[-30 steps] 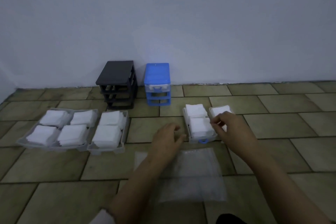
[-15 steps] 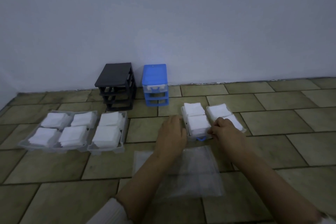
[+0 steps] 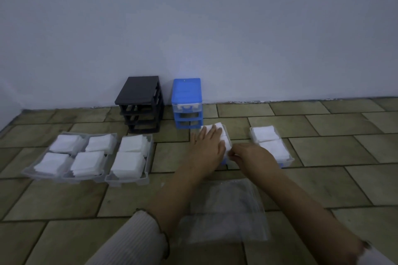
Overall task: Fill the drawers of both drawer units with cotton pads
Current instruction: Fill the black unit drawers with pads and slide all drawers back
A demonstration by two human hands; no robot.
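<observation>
Left hand (image 3: 207,146) lies flat on the pads in a blue-handled drawer (image 3: 226,135); right hand (image 3: 249,155) pinches its near edge. Filling complete; next, return it to the blue drawer unit (image 3: 187,103).

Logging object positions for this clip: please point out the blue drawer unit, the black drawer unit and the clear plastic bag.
blue drawer unit (image 3: 186,88): head view, on its flat top.
black drawer unit (image 3: 137,90): head view, on its dark top panel.
clear plastic bag (image 3: 232,217): head view, on its middle, between the forearms.
</observation>
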